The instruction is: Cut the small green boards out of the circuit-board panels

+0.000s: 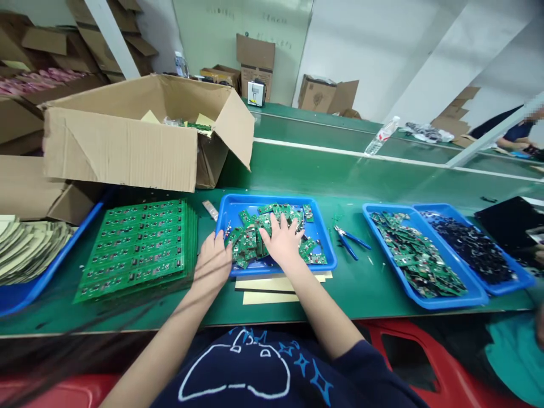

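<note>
A blue tray [325,235] holding small green circuit boards [250,241] lies in front of me on the green table. My right hand [284,241] is open, its fingers spread over the boards and its palm down on them. At the tray's left rim is my left hand [213,260], its fingers a little apart and extended along the edge; I see nothing held in it. To its left stands a stack of large green circuit board panels [138,246]. Yellowish paper sheets [272,297] stick out from under the tray's near side.
Blue-handled cutters [352,241] lie right of the tray. Farther right are a blue tray of small boards [419,255] and a blue tray of dark parts [471,243]. A large cardboard box [121,144] stands back left. A water bottle [382,136] and another person's arm [512,143] are beyond.
</note>
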